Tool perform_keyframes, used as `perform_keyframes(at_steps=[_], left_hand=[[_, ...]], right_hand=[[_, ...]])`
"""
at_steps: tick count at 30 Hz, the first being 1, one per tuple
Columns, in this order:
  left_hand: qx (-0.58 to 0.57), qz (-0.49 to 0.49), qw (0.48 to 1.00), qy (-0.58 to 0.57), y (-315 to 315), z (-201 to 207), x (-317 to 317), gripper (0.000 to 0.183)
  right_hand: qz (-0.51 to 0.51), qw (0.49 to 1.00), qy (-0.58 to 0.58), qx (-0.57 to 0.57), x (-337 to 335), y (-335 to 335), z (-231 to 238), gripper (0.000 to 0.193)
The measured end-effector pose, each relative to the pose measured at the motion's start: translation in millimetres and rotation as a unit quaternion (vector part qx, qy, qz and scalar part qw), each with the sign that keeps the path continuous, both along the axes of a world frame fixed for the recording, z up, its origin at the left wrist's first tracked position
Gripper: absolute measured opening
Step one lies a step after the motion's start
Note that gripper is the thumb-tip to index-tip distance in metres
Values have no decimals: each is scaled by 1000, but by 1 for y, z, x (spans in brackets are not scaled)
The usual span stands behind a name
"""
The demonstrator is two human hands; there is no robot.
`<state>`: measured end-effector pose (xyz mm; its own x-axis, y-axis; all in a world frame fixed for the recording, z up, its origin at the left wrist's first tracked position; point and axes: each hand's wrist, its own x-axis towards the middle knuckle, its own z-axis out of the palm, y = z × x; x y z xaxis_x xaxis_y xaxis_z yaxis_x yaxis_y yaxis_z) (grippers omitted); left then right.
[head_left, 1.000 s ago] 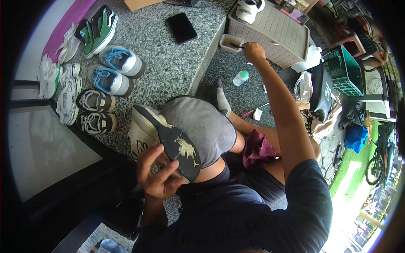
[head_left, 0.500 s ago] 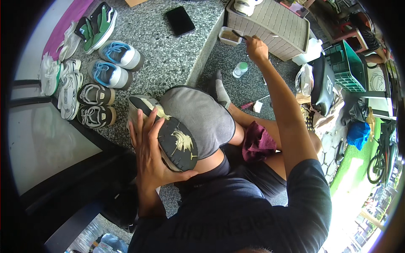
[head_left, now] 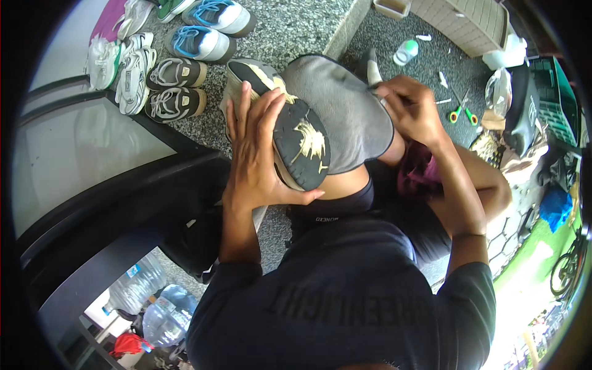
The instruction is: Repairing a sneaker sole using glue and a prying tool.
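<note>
My left hand (head_left: pixel 256 148) is wrapped round a shoe (head_left: pixel 301 123), its sole turned up and the thumb under its edge. The dark sole bears ragged pale-yellow patches. Beneath and beside the shoe, a grey cushion-like cloth (head_left: pixel 345 117) with dark edging covers my knee. My right hand (head_left: pixel 410 111) is closed in a pinch over the cloth's right edge, apart from the shoe. A thin dark stick, seen clearly in the earlier view, is mostly hidden by its fingers. Below that hand a maroon cloth (head_left: pixel 420 172) lies across my leg.
Several shoes, such as a dark sneaker (head_left: pixel 176 105) and a blue-laced one (head_left: pixel 203 44), line the stone ledge at left. Rightward on the floor are a small tub (head_left: pixel 391 7), a green-lidded jar (head_left: pixel 406 52), scissors (head_left: pixel 462 112) and a woven box (head_left: pixel 462 24). Large plastic bottles (head_left: pixel 169 314) stand lower left.
My right hand has come back from the tub to beside the grey cloth. My left hand keeps its hold on the shoe. The whole view has shifted, bringing the scissors into sight.
</note>
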<state>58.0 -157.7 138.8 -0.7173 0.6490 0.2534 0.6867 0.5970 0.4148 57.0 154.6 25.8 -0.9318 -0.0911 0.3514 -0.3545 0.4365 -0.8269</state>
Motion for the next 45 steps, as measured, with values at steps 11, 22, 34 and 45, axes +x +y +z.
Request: perform_keyframes(at_steps=[11,22,34,45], left_hand=[[-54,-22,998,20,12,13,-3,126],[-231,34,972,28,57,36,7,124],[-243,28,969,19,64,34,3,122],[-246,23,968,34,59,34,7,121]], right_hand=[[39,989,-78,-123,21,-24,25,18],[158,986,-41,-18,35,-32,70,48],[137,988,-70,-26,24,-18,34,55],[153,988,13,-28,30,-30,43,50]])
